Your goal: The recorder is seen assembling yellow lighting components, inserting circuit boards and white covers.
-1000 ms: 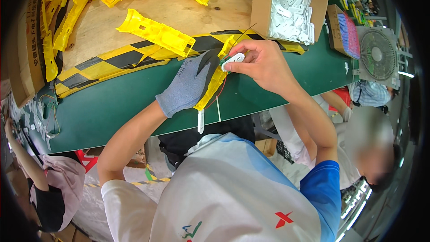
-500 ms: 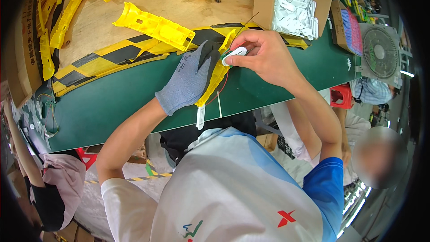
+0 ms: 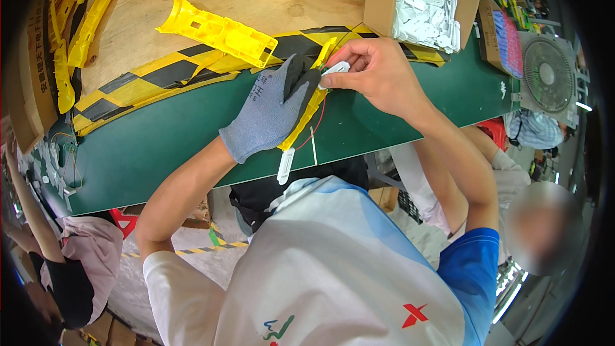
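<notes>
Shell of yellow plastic (image 3: 310,114), gripped by the gloved left hand (image 3: 272,106), slanted lengthwise away rightward; the right hand (image 3: 381,77), nearer its far end, pinched a white plastic piece (image 3: 336,74) beside it.

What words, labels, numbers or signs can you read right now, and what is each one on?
I won't copy wording, but marks show here:
Left-hand cardboard box: a column of dark characters.
Grey glove on the left hand: dark print, small and blurred.
Pale shirt: a red crossed emblem and a green-blue squiggle, no readable word.
Yellow-and-black tape: stripes, no writing visible.
</notes>
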A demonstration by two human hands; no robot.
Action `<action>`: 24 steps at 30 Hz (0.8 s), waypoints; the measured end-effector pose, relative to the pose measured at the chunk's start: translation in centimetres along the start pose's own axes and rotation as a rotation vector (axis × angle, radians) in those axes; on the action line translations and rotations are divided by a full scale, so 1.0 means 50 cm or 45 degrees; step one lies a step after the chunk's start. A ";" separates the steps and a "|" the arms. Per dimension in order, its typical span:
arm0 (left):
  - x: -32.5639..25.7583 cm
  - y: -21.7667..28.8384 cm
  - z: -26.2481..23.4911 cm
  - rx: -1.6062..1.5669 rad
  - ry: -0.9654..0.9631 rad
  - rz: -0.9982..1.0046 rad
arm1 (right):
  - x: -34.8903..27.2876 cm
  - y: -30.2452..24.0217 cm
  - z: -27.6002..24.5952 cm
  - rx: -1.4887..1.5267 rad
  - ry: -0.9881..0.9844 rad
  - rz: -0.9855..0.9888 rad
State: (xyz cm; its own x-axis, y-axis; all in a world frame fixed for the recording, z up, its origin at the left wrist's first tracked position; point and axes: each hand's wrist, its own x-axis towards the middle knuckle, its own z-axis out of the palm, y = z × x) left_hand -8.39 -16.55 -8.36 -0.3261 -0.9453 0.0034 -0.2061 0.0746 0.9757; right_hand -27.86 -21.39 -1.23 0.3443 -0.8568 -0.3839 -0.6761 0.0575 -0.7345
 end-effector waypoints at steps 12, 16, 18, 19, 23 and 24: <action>0.004 -0.005 0.008 0.009 0.022 -0.002 | 0.014 -0.007 -0.011 -0.051 -0.116 -0.067; 0.001 -0.013 0.001 0.068 -0.066 0.030 | 0.017 0.000 -0.012 0.024 -0.164 -0.033; -0.004 -0.020 0.009 0.064 -0.033 0.021 | 0.017 -0.017 -0.016 -0.122 -0.186 0.001; -0.006 -0.023 0.011 0.068 -0.012 0.015 | 0.017 -0.021 -0.014 -0.131 -0.193 0.002; -0.009 -0.027 0.010 0.009 -0.008 -0.003 | 0.020 -0.030 0.002 -0.192 -0.144 0.013; -0.015 -0.026 0.013 0.082 0.030 -0.007 | 0.018 -0.029 0.006 -0.175 -0.116 0.018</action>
State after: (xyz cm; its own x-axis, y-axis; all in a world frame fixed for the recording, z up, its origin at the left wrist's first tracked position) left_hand -8.46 -15.72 -9.76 -0.3035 -0.9528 0.0041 -0.2671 0.0892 0.9595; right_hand -26.37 -22.11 -0.66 0.3873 -0.8060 -0.4476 -0.7620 -0.0065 -0.6476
